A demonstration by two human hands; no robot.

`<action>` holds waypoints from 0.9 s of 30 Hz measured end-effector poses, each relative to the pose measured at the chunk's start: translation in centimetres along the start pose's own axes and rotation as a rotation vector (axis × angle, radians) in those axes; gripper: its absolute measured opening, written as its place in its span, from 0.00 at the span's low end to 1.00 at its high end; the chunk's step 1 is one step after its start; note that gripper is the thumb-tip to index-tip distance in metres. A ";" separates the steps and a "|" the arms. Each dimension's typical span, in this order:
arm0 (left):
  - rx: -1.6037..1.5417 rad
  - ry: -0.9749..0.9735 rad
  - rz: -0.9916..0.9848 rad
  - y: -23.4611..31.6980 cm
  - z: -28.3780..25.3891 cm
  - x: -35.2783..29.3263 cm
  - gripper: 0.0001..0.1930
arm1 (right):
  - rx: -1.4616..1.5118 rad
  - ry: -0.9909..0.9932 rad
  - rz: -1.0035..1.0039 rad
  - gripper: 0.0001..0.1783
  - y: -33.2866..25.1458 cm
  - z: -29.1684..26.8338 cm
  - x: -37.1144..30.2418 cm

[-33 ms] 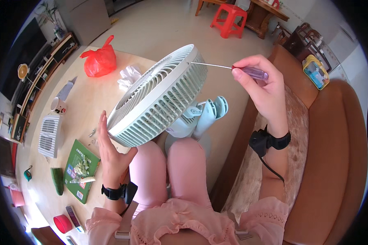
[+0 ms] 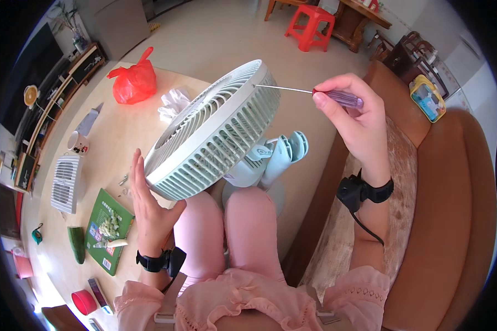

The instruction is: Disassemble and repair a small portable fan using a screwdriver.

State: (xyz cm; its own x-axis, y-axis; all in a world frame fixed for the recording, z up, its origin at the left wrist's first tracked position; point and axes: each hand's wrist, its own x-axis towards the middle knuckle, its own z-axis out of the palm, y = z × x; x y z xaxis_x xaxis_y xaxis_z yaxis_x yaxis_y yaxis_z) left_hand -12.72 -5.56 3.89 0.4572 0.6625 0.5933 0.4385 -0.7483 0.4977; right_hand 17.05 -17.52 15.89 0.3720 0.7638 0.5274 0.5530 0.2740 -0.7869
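A pale mint-green fan [image 2: 221,143] is tilted in front of me, its round slatted guard facing up and left. My left hand [image 2: 153,212] is open, fingers straight up and thumb apart, braced against the guard's lower left edge. Between thumb and fingers, my right hand [image 2: 350,110] pinches a screwdriver [image 2: 345,99] with a clear purple handle. The screwdriver's thin shaft runs left, with its tip at a small dark spot on the guard's upper rim. Below the guard show the fan's light blue neck and stand [image 2: 279,160]; my knees partly hide its base.
On the table [image 2: 116,171] at left are a red plastic bag [image 2: 133,83], crumpled tissue [image 2: 174,105], a mug [image 2: 78,143], a white grille [image 2: 66,185], a green book [image 2: 109,231] bearing chopped pieces and a knife, and a cucumber [image 2: 77,244]. A brown sofa [image 2: 447,220] stands at right.
The screwdriver's tip has shifted slightly left, up to the dark spot on the fan's rim. Both hands stay almost where they were.
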 end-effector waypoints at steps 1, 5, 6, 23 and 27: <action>0.043 0.011 0.027 0.8 -0.1 0.4 0.52 | 0.005 -0.012 -0.007 0.05 0.1 0.0 0.3; 0.132 0.020 0.185 3.6 -0.4 2.3 0.60 | -0.004 -0.047 -0.024 0.05 0.4 -0.3 1.4; 0.127 0.027 0.186 4.2 0.1 3.4 0.60 | -0.010 -0.047 -0.030 0.05 0.6 -0.5 1.9; 0.051 -0.059 0.176 6.3 1.7 7.0 0.39 | -0.082 -0.125 -0.069 0.05 0.4 -0.9 2.5; 0.021 -0.051 0.160 6.4 1.6 6.7 0.37 | -0.050 -0.084 -0.044 0.05 0.0 -0.7 2.6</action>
State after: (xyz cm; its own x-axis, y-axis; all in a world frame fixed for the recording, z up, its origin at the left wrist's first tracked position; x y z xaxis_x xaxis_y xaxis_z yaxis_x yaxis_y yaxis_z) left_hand -5.57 -5.82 10.01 0.5612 0.5361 0.6305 0.3727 -0.8439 0.3858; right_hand 18.51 -16.01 17.51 0.2839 0.7988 0.5304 0.6046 0.2802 -0.7456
